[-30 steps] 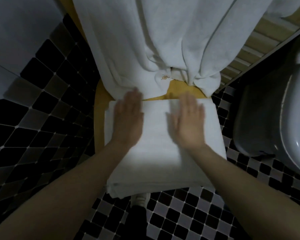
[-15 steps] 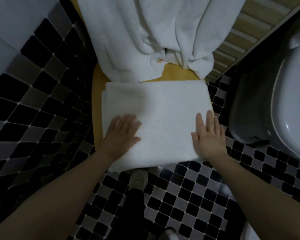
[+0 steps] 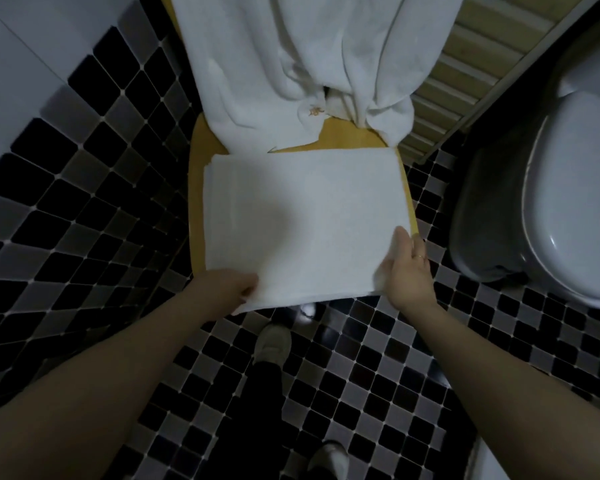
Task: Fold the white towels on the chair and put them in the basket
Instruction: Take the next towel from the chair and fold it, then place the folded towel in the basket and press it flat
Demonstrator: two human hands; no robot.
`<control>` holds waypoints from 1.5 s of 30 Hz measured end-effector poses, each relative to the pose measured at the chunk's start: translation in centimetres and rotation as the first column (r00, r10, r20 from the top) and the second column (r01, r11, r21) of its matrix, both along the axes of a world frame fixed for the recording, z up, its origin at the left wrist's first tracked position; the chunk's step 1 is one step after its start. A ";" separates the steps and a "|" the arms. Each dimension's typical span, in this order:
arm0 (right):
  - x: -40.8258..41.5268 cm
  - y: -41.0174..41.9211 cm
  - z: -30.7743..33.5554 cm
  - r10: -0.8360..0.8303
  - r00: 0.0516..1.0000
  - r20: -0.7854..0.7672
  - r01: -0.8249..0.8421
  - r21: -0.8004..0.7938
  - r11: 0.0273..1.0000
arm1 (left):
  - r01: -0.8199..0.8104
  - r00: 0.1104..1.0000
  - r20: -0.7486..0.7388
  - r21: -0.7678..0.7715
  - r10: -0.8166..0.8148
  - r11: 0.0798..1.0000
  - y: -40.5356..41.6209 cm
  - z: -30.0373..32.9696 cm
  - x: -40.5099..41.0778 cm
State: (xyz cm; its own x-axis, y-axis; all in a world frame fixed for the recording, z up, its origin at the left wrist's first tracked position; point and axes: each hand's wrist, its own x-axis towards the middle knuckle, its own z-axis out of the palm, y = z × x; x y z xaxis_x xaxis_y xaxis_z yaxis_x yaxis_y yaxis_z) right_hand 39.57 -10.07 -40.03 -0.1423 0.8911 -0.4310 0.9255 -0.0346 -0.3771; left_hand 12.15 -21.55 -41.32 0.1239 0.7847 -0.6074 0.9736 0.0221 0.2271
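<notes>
Now the folding of this piece is looking finished, and the lift is getting under way. At the near left corner of the chair (image 3: 195, 202) seat, the left hand (image 3: 222, 289) is slipping under the folded towel (image 3: 302, 223), fingers hidden beneath the cloth, so its grip is probably closing on that corner but I cannot tell for sure. The towel is lying flat across the seat, its near edge overhanging the front. Behind it, unfolded towels (image 3: 291, 64) are hanging over the chair back. At the near right corner, the right hand (image 3: 406, 268) is pinching the towel, thumb on top. Half a second ago both palms were lying flat on top; they are now taking hold of the corners. Next comes lifting it level and finding the basket, which is not in view.
</notes>
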 end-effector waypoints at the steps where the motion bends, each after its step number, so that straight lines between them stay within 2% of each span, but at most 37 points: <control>1: -0.2 0.2 -0.2 -0.104 0.993 -0.050 0.102 -0.041 0.994 | -0.020 1.000 0.006 -0.032 0.020 0.999 0.4 0.5 0.5; 2: -0.4 0.6 -0.5 -0.240 0.965 -0.103 0.227 -0.118 0.967 | -0.011 1.000 0.016 0.044 0.011 0.999 0.8 0.8 1.0; 3: -0.6 0.9 -0.8 -0.374 0.913 -0.164 0.340 -0.201 0.919 | -0.005 0.998 0.054 0.230 -0.008 0.973 1.2 0.6 1.6; 5: -0.9 1.6 -1.2 -0.553 0.802 -0.226 0.469 -0.336 0.817 | -0.005 0.995 0.095 0.446 -0.042 0.895 1.7 0.5 3.5; 6: -1.0 1.9 -1.0 -0.607 0.759 -0.236 0.498 -0.390 0.775 | -0.028 0.992 0.122 0.477 -0.035 0.879 2.1 0.4 4.3; 8: -1.1 2.2 -0.6 -0.703 0.652 -0.284 0.488 -0.552 0.676 | -0.111 0.979 0.197 0.331 0.047 0.937 2.6 0.4 6.1; 10: -1.6 2.0 0.6 -0.754 0.572 -0.321 0.375 -0.716 0.589 | -0.135 0.981 0.171 0.240 0.095 0.961 2.6 0.2 8.1; 12: -2.3 1.6 2.4 -0.811 0.470 -0.349 0.272 -0.817 0.509 | -0.162 0.977 0.181 0.274 0.115 0.948 2.6 0.3 9.7; 15: -3.8 1.1 4.6 -0.867 0.324 -0.379 0.224 -0.860 0.459 | -0.349 0.913 0.350 0.402 0.210 0.847 3.5 2.2 10.1; 18: -4.9 1.8 7.4 -0.913 0.172 -0.371 0.215 -0.890 0.402 | -0.426 0.849 0.510 0.512 0.135 0.746 5.5 5.6 9.2; 20: -5.2 2.7 8.6 -0.937 0.074 -0.342 0.180 -0.919 0.350 | -0.540 0.742 0.645 0.411 0.184 0.735 6.9 8.5 8.6; 22: -5.2 3.5 10.2 -0.939 -0.003 -0.344 0.151 -0.929 0.339 | -0.572 0.655 0.720 0.276 0.228 0.772 8.5 11.3 7.9; 26: -4.0 4.5 15.0 -0.886 -0.157 -0.437 0.080 -0.900 0.429 | -0.449 0.740 0.638 0.230 0.215 0.863 13.0 16.0 7.5; 27: -3.3 4.7 16.1 -0.860 -0.168 -0.482 0.077 -0.876 0.476 | -0.471 0.717 0.644 0.166 0.267 0.867 14.3 17.3 7.7; 28: -2.3 4.9 17.2 -0.833 -0.165 -0.528 0.096 -0.849 0.519 | -0.509 0.649 0.682 0.059 0.337 0.859 15.5 18.7 8.2; 30: 0.2 5.3 19.0 -0.787 -0.136 -0.602 0.235 -0.791 0.565 | -0.527 0.447 0.788 -0.150 0.423 0.836 17.4 21.6 9.6; 32: 3.7 5.5 20.4 -0.728 -0.161 -0.667 0.440 -0.708 0.552 | -0.406 0.301 0.856 -0.285 0.421 0.869 18.8 24.5 12.3; 34: 7.2 5.1 21.4 -0.678 -0.162 -0.717 0.600 -0.617 0.510 | -0.230 0.238 0.864 -0.394 0.444 0.890 19.8 26.8 15.3; 36: 11.9 3.7 22.1 -0.650 -0.197 -0.734 0.717 -0.560 0.415 | -0.053 0.253 0.834 -0.494 0.490 0.868 20.4 28.3 19.9; 38: 16.7 1.1 22.7 -0.607 -0.316 -0.730 0.769 -0.571 0.287 | 0.073 0.289 0.792 -0.578 0.537 0.813 20.3 28.9 24.7; 43: 28.5 -8.8 23.8 -0.418 -0.476 -0.774 0.825 -0.558 0.094 | 0.229 0.388 0.744 -0.650 0.544 0.725 16.8 29.7 37.9; 45: 32.9 -13.6 23.3 -0.401 -0.508 -0.763 0.815 -0.576 0.063 | 0.260 0.416 0.738 -0.657 0.532 0.708 15.4 29.1 43.0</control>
